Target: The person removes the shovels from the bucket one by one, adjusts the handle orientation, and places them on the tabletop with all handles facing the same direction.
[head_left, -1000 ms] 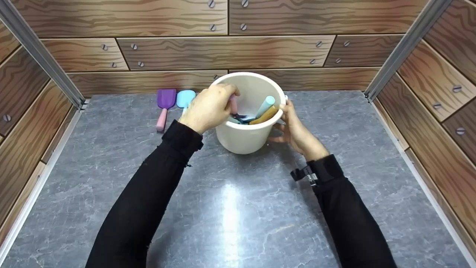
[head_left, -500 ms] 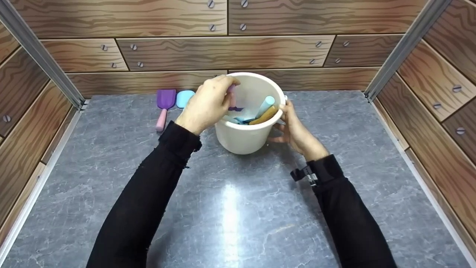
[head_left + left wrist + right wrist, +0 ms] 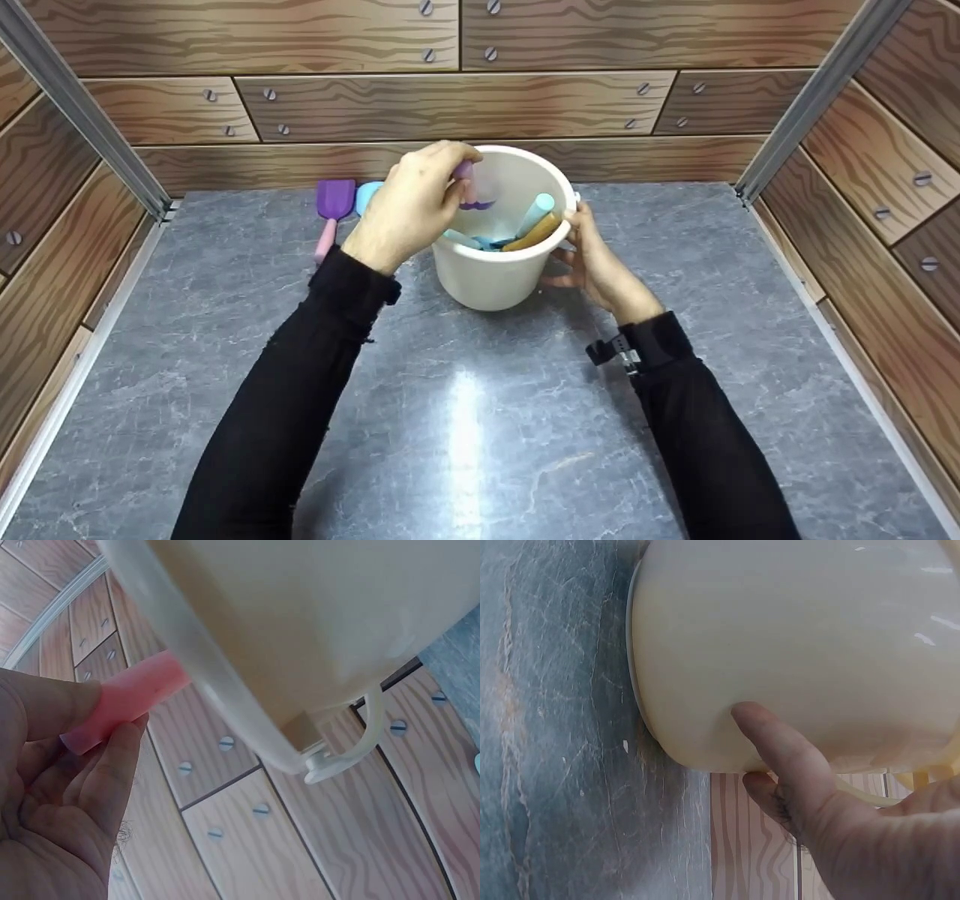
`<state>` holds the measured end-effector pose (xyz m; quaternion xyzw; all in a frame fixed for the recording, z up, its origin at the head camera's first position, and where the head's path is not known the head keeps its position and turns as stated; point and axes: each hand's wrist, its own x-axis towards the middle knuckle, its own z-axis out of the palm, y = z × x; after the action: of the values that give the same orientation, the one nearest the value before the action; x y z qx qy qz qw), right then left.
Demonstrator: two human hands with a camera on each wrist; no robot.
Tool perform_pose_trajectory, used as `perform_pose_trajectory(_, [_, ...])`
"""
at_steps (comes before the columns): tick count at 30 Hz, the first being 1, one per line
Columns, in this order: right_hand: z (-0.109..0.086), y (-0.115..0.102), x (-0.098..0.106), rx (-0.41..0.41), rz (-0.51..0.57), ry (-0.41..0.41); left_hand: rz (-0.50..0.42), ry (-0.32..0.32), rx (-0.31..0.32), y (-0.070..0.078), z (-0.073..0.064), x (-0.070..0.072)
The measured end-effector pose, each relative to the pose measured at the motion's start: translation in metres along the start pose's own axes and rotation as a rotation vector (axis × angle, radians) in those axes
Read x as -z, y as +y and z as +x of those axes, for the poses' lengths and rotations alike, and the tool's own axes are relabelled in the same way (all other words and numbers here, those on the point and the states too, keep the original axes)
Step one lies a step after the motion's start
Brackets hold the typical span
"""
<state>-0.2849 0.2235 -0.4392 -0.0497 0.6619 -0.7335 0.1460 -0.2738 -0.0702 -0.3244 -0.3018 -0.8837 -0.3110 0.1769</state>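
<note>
A white bucket stands on the grey tabletop. Over its left rim, my left hand pinches the pink handle of a toy tool between thumb and fingers. A purple part of that tool shows below the handle, inside the bucket; its kind cannot be told. My right hand holds the bucket's right side, with fingertips against the outer wall. In the bucket lie a light blue handle, a mustard-yellow piece and other blue pieces.
Left of the bucket lies a purple toy shovel with a pink handle. Beside it, a light blue toy is mostly hidden by my left hand. Wood-patterned walls enclose the tabletop at the back and both sides.
My left hand has risen a little and moved left, drawing the pink-handled tool upward so its purple part sits higher inside the bucket. The right hand and bucket have stayed put.
</note>
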Motion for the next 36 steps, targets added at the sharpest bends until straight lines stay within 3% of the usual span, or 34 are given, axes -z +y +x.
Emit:
perform_pose_trajectory(19, [0.001, -0.001, 0.0, -0.008, -0.004, 0.01, -0.011, 0.16, -0.045, 0.003, -0.012, 0.024])
perform_pose_trajectory(29, [0.0, 0.001, 0.001, 0.002, 0.014, 0.015, -0.014, 0.273, -0.156, -0.003, -0.015, 0.034])
perform_pose_trajectory(36, [0.0, 0.0, 0.0, 0.003, 0.014, 0.005, 0.033, 0.32, -0.142, -0.007, -0.017, 0.041])
